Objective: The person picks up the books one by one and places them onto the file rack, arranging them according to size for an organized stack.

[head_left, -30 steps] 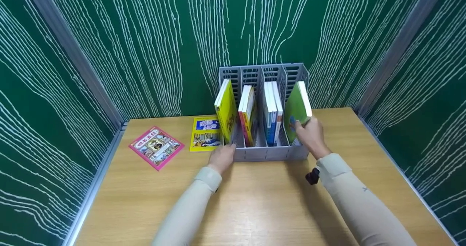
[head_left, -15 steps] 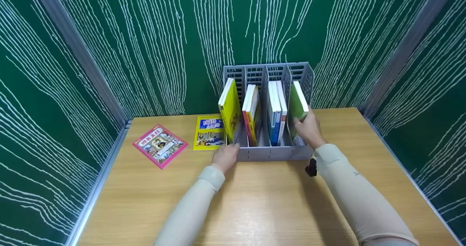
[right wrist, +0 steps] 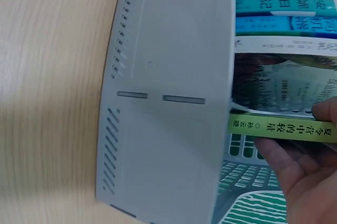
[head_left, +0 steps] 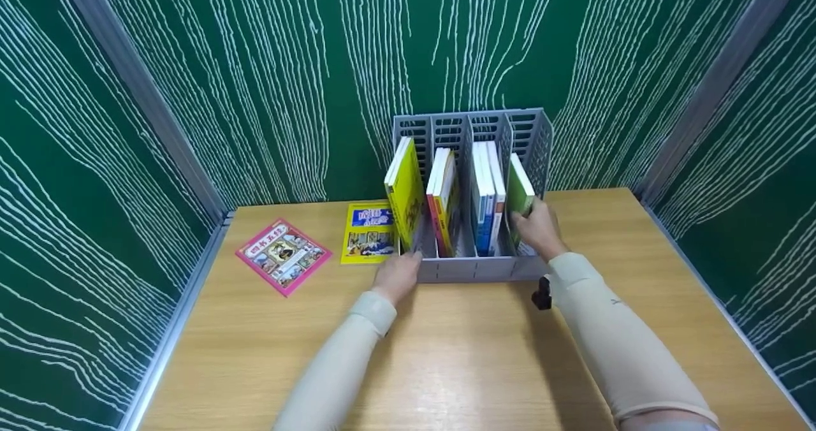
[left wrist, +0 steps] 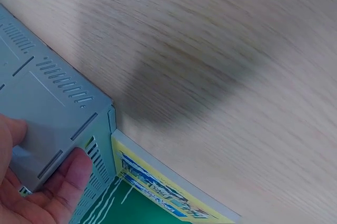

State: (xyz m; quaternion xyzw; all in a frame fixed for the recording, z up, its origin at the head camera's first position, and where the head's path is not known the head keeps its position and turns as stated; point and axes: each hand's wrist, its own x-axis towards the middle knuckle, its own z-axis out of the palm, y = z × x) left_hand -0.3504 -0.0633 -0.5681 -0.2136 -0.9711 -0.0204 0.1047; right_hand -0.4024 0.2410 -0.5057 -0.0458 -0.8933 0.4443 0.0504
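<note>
My right hand [head_left: 539, 228] pinches a green book [head_left: 519, 185] by its spine, thumb on one cover and fingers on the other. The book stands upright in the rightmost slot of a grey file rack [head_left: 468, 270]; its green spine also shows in the right wrist view. My left hand [head_left: 396, 275] grips the rack's front left corner. In the left wrist view, its thumb lies on the front panel and its fingers [left wrist: 79, 169] wrap round the side. A yellow-green book [head_left: 405, 195] leans in the leftmost slot. The middle slots hold red-and-yellow books [head_left: 443, 211] and blue-and-white books [head_left: 488, 208].
A yellow picture book [head_left: 368, 236] lies flat against the rack's left side. Farther left, a pink-bordered book [head_left: 284, 257] lies askew on the wooden table [head_left: 446, 354]. Green walls with white wavy lines [head_left: 268, 87] enclose the table's back and sides.
The green book has moved down into the rightmost slot, with my right hand keeping hold of it. My left hand stays at the rack's corner. The head view has shifted slightly.
</note>
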